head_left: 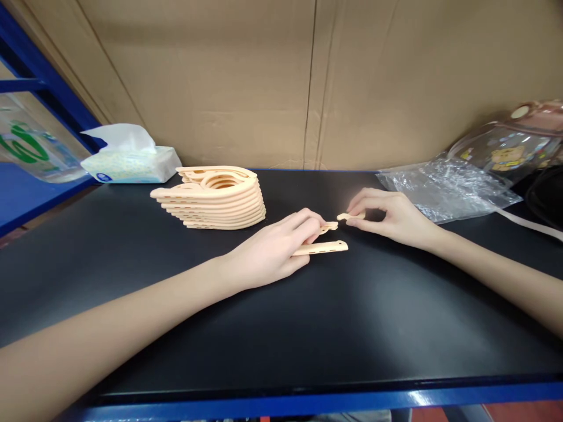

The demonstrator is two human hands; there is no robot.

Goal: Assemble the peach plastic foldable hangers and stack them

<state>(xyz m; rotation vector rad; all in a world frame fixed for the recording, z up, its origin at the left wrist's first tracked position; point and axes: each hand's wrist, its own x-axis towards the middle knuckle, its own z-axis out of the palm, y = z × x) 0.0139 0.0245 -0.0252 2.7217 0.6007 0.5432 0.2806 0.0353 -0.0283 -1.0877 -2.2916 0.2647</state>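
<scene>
My left hand rests on the black table with its fingers closed on a peach plastic arm piece, and a second short end pokes out past its fingertips. My right hand pinches a small peach plastic piece a little to the right of it. The two pieces are close but apart. A stack of several folded peach plastic hangers lies behind my left hand.
A tissue pack sits at the back left beside a blue shelf frame. Crumpled clear plastic bags and a clear pouch lie at the back right. A cardboard wall closes off the rear.
</scene>
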